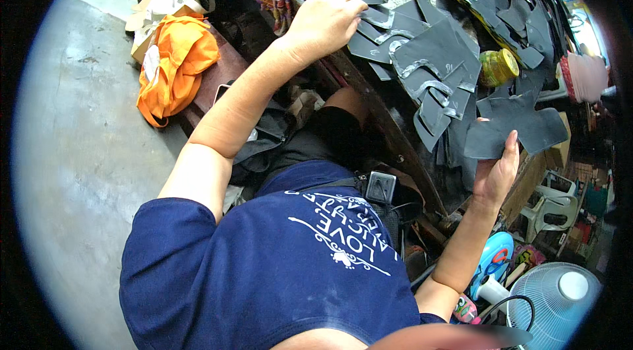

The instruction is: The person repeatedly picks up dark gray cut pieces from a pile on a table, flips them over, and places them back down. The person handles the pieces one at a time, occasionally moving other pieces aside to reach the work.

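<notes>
Bright daylight from upper right, glare there, black fisheye rim, blurred bottom edge

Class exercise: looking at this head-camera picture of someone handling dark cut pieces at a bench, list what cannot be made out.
- Left hand fingertips: head view, curled under onto the dark pieces.
- Right hand palm: faces away, behind the cut piece.
- Yellow tin contents: too small.
- Far bench end: cut off by the fisheye rim.
</notes>
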Available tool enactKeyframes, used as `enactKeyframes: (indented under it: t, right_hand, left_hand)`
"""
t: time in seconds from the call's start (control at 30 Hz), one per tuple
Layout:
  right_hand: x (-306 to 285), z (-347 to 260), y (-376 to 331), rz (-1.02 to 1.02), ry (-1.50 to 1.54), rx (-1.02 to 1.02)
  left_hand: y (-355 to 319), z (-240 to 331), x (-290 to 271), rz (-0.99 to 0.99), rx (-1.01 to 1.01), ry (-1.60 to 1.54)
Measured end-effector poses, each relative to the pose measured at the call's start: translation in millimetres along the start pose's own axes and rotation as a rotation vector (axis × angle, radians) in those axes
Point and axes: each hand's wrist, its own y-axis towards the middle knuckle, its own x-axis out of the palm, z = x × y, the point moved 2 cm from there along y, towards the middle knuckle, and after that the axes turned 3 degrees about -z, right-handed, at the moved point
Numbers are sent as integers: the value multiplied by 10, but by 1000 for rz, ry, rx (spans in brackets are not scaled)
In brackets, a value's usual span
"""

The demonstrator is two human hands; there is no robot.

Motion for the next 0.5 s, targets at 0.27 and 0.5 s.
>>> enactKeyframes:
  t: [0.27, 0.5]
  right_hand:
    - [-174, 95, 30, 87, 53, -44]
    - [-124, 68, -11, 143, 55, -87]
  left_hand:
    - [166, 97, 120, -48, -9, -9]
    - [261, 654, 52, -32, -73, -232]
